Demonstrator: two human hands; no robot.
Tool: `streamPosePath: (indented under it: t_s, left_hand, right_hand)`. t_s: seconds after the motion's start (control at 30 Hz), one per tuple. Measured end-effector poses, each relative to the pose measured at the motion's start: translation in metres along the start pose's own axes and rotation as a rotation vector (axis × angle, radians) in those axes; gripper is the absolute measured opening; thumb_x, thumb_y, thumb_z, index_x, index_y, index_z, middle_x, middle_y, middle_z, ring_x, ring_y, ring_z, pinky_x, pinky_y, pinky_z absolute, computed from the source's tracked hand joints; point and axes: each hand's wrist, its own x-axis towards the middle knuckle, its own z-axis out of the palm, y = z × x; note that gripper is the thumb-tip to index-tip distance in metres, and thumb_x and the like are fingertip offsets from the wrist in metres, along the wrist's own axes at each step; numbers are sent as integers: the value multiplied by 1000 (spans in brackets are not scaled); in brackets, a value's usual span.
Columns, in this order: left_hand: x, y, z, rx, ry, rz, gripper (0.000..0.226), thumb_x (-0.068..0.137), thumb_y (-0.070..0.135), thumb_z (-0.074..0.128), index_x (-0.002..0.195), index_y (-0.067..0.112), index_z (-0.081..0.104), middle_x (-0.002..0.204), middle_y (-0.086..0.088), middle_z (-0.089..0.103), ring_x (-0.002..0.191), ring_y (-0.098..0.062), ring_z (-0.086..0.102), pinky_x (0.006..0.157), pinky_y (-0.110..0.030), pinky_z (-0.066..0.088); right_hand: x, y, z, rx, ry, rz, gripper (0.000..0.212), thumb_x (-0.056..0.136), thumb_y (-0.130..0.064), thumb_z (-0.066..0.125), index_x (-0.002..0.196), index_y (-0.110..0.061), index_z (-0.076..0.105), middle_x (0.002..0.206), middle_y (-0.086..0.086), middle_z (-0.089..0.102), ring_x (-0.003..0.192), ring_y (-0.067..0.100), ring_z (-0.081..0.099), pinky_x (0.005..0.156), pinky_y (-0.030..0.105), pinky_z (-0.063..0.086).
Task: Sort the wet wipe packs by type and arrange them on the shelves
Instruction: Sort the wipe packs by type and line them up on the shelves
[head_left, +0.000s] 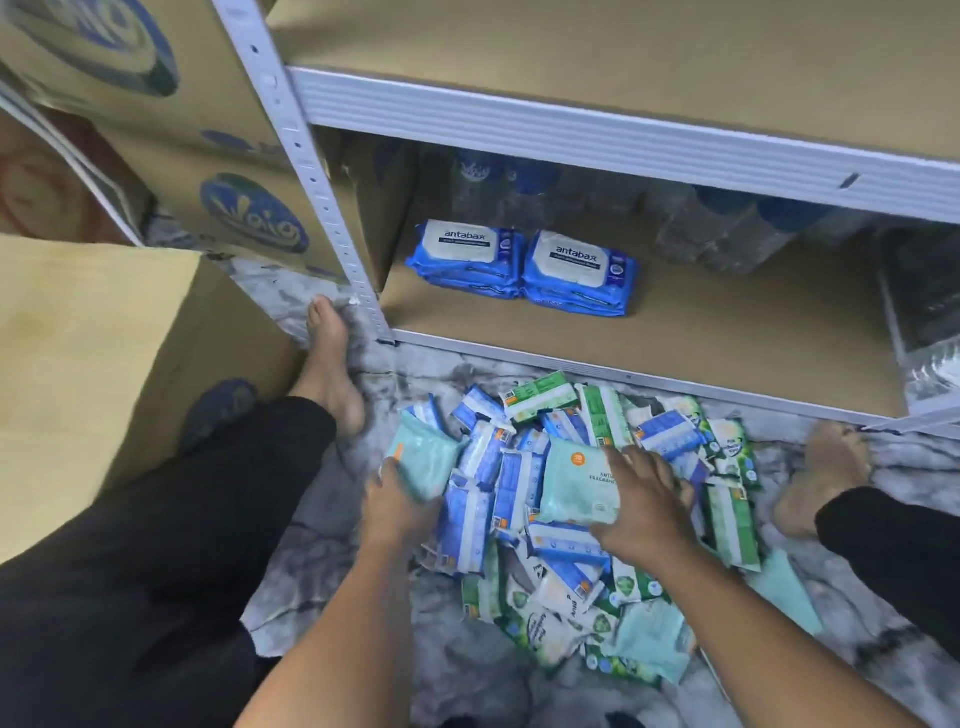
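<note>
Head view, looking down between a seated person's spread legs in dark trousers. Metal shelving (613, 130) with brown boards fills the upper half; its perforated upright (306, 171) descends to the floor beside the person's bare left foot (332, 374). Printed cardboard boxes (156, 130) stand at far left, partly behind that upright, and a plain cardboard box (88, 364) sits nearer, against the left leg. On the lower shelf board (701, 332), two short stacks of blue packs labelled "antabax" (519, 267) sit side by side, touching, near the left end; clear bottles with blue caps (727, 228) stand behind them in shadow. On the marbled grey floor (332, 582), just in front of the shelf edge, lies a loose pile of wet wipe packs (524, 499) in blue-white, green-white and mint, overlapping at all angles. The left hand (400, 493), at the pile's left edge, has its fingers closed round a mint pack (423, 457), lifted on edge. The right hand (644, 509) rests on a second mint pack (576, 478) atop the pile, thumb under its lower edge and fingers spread over its right side; whether it is gripped cannot be told. The right foot (826, 467) rests at the pile's right.
</note>
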Motion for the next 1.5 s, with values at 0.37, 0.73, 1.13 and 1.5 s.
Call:
streamPosePath:
  t_s: [0.37, 0.73, 1.13, 1.5]
  left_hand:
    - [25, -15, -4, -105, 73, -43, 75, 42, 55, 91, 101, 22, 58, 97, 3, 64, 83, -16, 64, 66, -33, 55]
    - [-44, 54, -39, 61, 275, 165, 97, 45, 76, 77, 125, 27, 49, 121, 2, 54, 117, -26, 54, 94, -50, 48]
    - [-84, 127, 34, 624, 404, 689, 89, 54, 67, 80, 122, 18, 49, 110, -5, 49, 97, -29, 47, 79, -44, 39]
    - [-91, 135, 50, 780, 21, 787, 61, 73, 24, 61, 131, 21, 41, 115, 0, 57, 110, -24, 49, 89, -43, 29]
  right_hand:
    - [2, -1, -4, -27, -4, -5, 111, 69, -60, 77, 158, -33, 16, 158, -5, 21, 146, 21, 12, 112, 47, 20]
    - [-39, 29, -31, 58, 59, 194, 99, 60, -52, 80, 147, -34, 35, 139, -4, 39, 132, 21, 30, 97, 40, 33]
    - [-53, 70, -37, 103, -2, 390, 87, 59, -38, 80, 138, -32, 43, 134, -3, 42, 131, 23, 33, 99, 46, 33]
    - [-56, 81, -28, 91, -55, 453, 85, 62, -42, 81, 137, -30, 43, 146, 2, 36, 137, 26, 28, 103, 49, 32]
